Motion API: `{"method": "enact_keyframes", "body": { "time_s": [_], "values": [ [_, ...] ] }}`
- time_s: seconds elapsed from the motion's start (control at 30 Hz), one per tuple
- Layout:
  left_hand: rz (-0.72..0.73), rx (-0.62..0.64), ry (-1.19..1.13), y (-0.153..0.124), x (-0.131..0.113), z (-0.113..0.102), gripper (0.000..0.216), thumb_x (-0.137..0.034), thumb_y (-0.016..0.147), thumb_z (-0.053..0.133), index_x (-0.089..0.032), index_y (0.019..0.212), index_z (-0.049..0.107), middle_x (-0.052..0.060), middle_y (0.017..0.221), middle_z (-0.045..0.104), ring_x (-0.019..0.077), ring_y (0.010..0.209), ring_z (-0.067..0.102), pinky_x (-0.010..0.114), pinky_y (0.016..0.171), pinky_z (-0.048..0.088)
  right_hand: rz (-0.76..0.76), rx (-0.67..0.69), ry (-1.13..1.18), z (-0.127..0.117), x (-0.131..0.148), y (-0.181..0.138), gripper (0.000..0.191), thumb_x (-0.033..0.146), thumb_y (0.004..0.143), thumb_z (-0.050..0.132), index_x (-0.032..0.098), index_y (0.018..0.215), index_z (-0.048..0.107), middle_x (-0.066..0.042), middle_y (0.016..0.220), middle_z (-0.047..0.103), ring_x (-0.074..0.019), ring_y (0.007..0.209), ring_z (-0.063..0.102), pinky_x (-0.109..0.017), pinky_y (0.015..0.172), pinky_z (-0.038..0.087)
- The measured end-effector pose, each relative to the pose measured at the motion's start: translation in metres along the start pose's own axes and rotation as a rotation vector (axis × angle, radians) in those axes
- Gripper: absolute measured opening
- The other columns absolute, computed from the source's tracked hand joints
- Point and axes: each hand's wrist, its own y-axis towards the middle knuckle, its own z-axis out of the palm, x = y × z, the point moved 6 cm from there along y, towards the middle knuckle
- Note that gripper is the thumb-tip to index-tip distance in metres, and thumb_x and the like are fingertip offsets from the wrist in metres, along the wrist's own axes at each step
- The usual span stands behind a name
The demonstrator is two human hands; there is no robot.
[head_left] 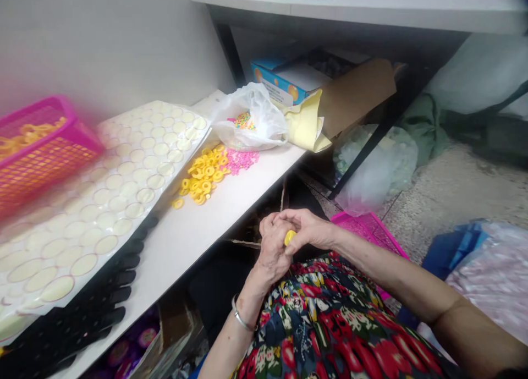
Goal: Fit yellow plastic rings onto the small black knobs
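Over my lap, my left hand (273, 248) and my right hand (307, 229) are closed together. A small yellow plastic piece (290, 237) shows between them, by my right thumb; its far side is hidden. The fingers of both hands are curled and overlap. On the white table beside them lies a loose pile of yellow ring-shaped pieces (205, 172). Small pink beads (241, 160) are scattered against that pile. Behind them a white plastic bag (264, 123) lies open with multicoloured bits inside.
Sheets of round cream stickers (124, 175) cover the table's left side, with black strips (99, 296) along their edge. A pink basket (53, 148) of yellow pieces stands on them. Another pink basket (373, 233) is on the floor. A cardboard flap (358, 95) juts out under the back table.
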Motion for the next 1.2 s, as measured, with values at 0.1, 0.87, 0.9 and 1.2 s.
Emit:
{"method": "enact_keyframes", "body": {
  "time_s": [0.1,0.87,0.9,1.2],
  "values": [
    [0.038,-0.001,0.011,0.001,-0.004,0.000,0.013,-0.020,0.072,0.051,-0.021,0.083,0.056,0.005,0.086,0.060,0.0260,0.107,0.041,0.045,0.095,0.028,0.049,0.049,-0.010,0.000,-0.002,-0.001,0.049,0.011,0.044,0.077,0.013,0.091,0.063,0.001,0.080,0.063,-0.0126,0.075,0.057,-0.023,0.068,0.045],
    [-0.156,0.000,-0.287,-0.002,0.009,0.007,0.010,-0.028,0.075,0.055,-0.021,0.082,0.055,0.006,0.087,0.053,0.0255,0.109,0.036,0.040,0.090,0.034,0.065,0.000,-0.029,-0.003,-0.008,0.002,0.032,0.015,0.051,0.073,0.011,0.082,0.066,0.001,0.071,0.060,-0.0114,0.065,0.053,-0.021,0.059,0.040],
    [-0.170,-0.002,-0.282,-0.004,0.011,0.008,0.008,-0.025,0.073,0.056,-0.021,0.080,0.054,0.005,0.086,0.052,0.0251,0.107,0.038,0.039,0.089,0.036,0.041,-0.007,-0.051,-0.001,-0.008,0.003,0.032,0.016,0.052,0.073,0.011,0.083,0.066,0.001,0.072,0.061,-0.0119,0.066,0.053,-0.022,0.059,0.040],
    [-0.199,-0.144,-0.304,-0.009,0.026,-0.018,0.023,-0.040,0.070,0.058,-0.019,0.075,0.053,0.007,0.091,0.048,0.0251,0.103,0.041,0.038,0.084,0.039,0.020,0.030,0.049,0.018,-0.019,0.020,0.047,0.016,0.050,0.078,0.015,0.093,0.059,0.000,0.085,0.058,-0.0134,0.079,0.052,-0.022,0.066,0.040]
  ]
}}
